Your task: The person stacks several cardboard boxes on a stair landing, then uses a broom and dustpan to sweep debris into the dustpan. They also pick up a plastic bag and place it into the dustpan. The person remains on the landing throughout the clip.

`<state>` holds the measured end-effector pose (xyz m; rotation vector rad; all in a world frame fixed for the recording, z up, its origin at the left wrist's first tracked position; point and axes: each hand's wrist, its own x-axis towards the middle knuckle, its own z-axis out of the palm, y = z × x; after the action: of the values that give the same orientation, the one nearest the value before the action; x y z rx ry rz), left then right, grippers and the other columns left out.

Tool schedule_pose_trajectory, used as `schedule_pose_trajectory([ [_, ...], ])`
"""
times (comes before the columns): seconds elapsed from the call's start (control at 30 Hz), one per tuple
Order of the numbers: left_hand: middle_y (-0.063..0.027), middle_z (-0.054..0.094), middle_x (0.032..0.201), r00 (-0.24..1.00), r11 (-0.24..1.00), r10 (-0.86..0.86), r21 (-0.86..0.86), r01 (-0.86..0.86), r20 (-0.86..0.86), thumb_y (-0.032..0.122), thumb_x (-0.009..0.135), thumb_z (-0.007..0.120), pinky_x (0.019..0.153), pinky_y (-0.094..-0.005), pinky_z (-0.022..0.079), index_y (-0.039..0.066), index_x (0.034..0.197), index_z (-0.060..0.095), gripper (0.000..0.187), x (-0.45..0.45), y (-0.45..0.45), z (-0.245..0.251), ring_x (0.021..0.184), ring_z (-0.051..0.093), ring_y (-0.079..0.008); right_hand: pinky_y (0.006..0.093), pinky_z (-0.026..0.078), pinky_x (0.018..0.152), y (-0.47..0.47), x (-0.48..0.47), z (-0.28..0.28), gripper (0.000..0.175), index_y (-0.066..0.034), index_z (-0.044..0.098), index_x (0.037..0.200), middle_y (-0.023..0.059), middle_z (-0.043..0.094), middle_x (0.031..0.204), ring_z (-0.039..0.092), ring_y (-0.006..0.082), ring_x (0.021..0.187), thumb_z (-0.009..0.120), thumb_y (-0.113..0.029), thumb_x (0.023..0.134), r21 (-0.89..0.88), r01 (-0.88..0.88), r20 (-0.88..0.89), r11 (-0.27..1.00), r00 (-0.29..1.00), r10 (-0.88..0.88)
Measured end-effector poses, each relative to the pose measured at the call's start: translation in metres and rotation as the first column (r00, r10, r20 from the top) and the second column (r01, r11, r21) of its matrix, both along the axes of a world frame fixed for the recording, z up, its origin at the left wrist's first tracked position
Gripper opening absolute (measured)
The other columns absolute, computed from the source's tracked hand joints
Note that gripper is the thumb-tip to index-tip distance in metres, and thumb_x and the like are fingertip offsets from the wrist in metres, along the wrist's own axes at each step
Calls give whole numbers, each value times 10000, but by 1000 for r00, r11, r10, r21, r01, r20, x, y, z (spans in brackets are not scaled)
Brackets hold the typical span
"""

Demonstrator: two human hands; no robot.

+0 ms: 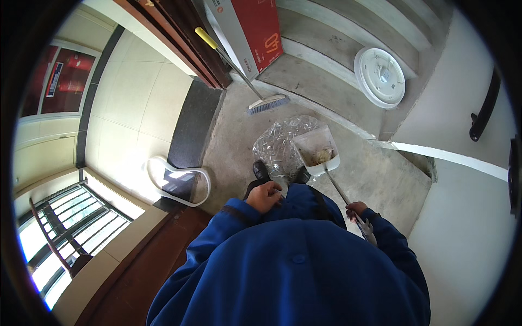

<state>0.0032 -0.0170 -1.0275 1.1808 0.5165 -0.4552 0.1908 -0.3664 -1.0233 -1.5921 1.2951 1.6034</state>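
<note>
My right hand (356, 211) is closed around the metal handle of a long-handled dustpan (312, 140). Dirt and a pale clump lie in its white pan, which overlaps a sheet of clear plastic film (273, 142) on the floor by my shoes. My left hand (265, 197) is at my front, close to the blue clothing, with its fingers curled; whether it pinches anything cannot be told. Beyond the film, a broom (269, 104) rests with its bristles on the floor and its yellow-gripped handle leaning towards the door frame.
Concrete steps (316, 77) rise ahead, bearing a red and white cardboard box (261, 36) and a round white lid-like object (383, 77). A white looped strip (207, 179) lies at left by the dark threshold. A black handrail (487, 106) is on the right wall.
</note>
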Motion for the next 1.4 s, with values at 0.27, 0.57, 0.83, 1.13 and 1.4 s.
schedule_pose_trajectory([
  [0.27,-113,613,746,999,1000,27,10,-26,-29,68,809,504,581,-270,493,-29,950,503,171,-1,-19,-7,631,614,-159,272,320,302,20,11,-12,224,-84,380,622,19,415,481,383,105,338,508,-121,802,59,37,-97,998,995,-31],
  [0.57,-93,611,802,1000,993,-4,-119,2,-18,70,830,473,585,-256,473,-16,1003,489,194,-20,-5,-24,684,619,-154,282,314,324,62,-3,-25,169,-82,386,685,47,430,533,370,113,357,513,-118,791,62,-136,100,989,987,129],
  [0.83,-116,605,801,999,992,34,-117,-36,-20,39,820,474,612,-273,491,-31,1001,483,194,-43,-5,-31,685,619,-174,266,306,361,58,5,-12,178,-100,382,693,20,411,552,361,92,397,510,-153,805,104,-68,119,992,991,55],
  [1.13,-124,602,810,1000,992,14,-128,-16,-17,30,820,468,615,-284,496,-31,1014,468,203,-41,-2,-25,676,617,-179,216,292,350,53,1,3,156,-106,368,742,24,423,576,369,76,417,508,-128,808,152,-27,161,988,987,2],
  [1.4,-146,599,812,998,990,59,-129,-54,33,42,816,474,606,-273,496,-43,1023,462,224,-44,-2,-21,689,615,-182,254,314,327,46,-18,19,151,-105,399,911,118,542,687,372,105,372,504,-114,802,24,-158,212,987,966,149],
])
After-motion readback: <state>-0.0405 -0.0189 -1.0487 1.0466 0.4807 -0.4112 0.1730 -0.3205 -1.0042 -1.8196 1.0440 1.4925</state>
